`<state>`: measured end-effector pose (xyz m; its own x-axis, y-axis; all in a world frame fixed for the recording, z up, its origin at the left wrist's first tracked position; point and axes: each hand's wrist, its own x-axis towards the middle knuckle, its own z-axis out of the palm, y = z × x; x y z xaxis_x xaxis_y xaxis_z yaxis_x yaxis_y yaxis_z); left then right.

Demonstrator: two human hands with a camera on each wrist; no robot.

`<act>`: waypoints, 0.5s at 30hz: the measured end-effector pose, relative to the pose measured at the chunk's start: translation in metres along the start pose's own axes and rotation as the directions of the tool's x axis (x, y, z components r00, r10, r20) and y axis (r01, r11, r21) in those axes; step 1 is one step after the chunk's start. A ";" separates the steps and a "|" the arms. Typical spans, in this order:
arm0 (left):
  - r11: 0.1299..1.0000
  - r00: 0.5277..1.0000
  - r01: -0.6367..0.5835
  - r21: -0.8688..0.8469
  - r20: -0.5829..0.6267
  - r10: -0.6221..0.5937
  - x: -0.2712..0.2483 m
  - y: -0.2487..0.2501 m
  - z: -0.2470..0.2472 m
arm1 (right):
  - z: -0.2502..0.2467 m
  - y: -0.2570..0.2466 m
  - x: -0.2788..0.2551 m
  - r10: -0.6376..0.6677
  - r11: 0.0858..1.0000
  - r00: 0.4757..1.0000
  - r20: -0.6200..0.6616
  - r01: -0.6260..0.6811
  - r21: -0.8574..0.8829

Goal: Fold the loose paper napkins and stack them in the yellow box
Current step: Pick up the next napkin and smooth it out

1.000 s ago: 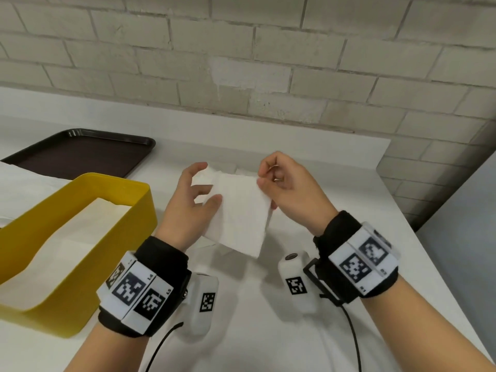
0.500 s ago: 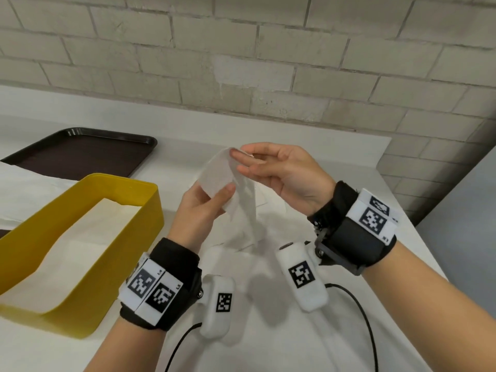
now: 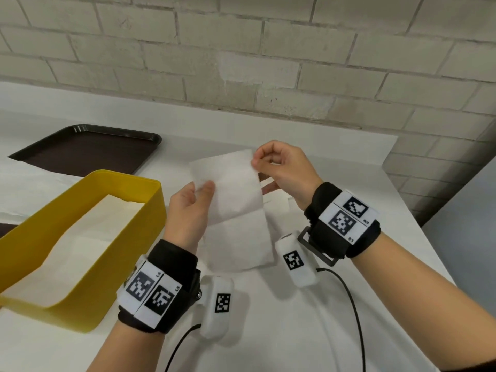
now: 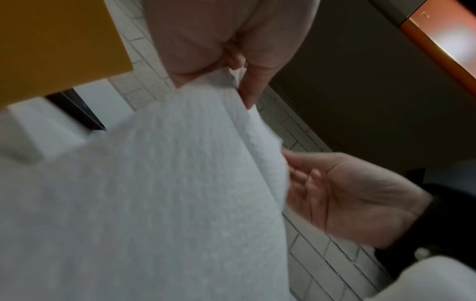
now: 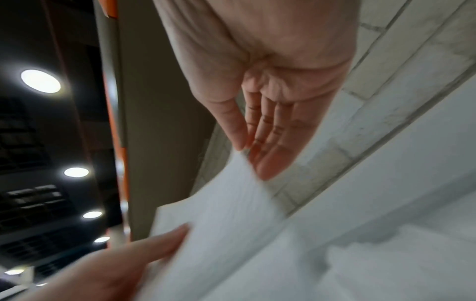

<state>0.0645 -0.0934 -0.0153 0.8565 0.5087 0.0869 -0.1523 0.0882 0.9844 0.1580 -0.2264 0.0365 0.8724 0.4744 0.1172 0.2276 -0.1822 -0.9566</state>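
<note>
A white paper napkin hangs unfolded in the air over the white table, a crease running across its middle. My left hand pinches its left edge between thumb and fingers. My right hand pinches its top right corner. In the left wrist view the napkin fills the lower left, with the right hand beside its edge. In the right wrist view my thumb and fingers meet on the napkin's corner. The yellow box stands to the left with white napkins lying flat inside.
A dark brown tray lies at the back left against the raised ledge. White paper lies left of the box. More white paper lies on the table behind the hands. The table's right edge runs close to my right arm.
The napkin has gone from a narrow, partly folded strip to a longer open sheet hanging down. My right hand moved right to its top corner, and my left hand shifted to its left edge.
</note>
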 end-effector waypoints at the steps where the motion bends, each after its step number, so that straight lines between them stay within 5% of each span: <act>1: 1.000 1.000 0.000 0.016 -0.029 0.000 0.000 0.000 -0.003 | -0.004 0.005 0.005 0.038 0.999 0.999 -0.016 -0.038 -0.020; 5: 0.996 0.994 -0.026 0.080 -0.100 0.034 0.005 0.001 -0.019 | -0.014 0.044 0.022 0.214 0.946 0.971 -0.103 -0.233 -0.225; 8: 0.997 0.994 -0.020 0.072 -0.110 0.028 0.004 0.006 -0.027 | -0.011 0.069 0.029 0.412 0.775 0.911 0.012 -0.343 -0.531; 11: 0.994 0.991 -0.035 0.106 -0.123 0.048 0.003 0.011 -0.030 | 0.000 0.077 0.028 0.549 0.571 0.833 0.071 -0.311 -0.760; 15: 0.993 0.989 -0.047 0.104 -0.138 0.061 0.002 0.014 -0.029 | 0.018 0.076 0.026 0.538 0.402 0.843 0.006 -0.250 -0.881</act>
<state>0.0498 -0.0658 -0.0054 0.7694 0.6263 0.1253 -0.1404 -0.0255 0.9898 0.1901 -0.2119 -0.0380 0.8550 0.3071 -0.4179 0.2540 -0.9505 -0.1787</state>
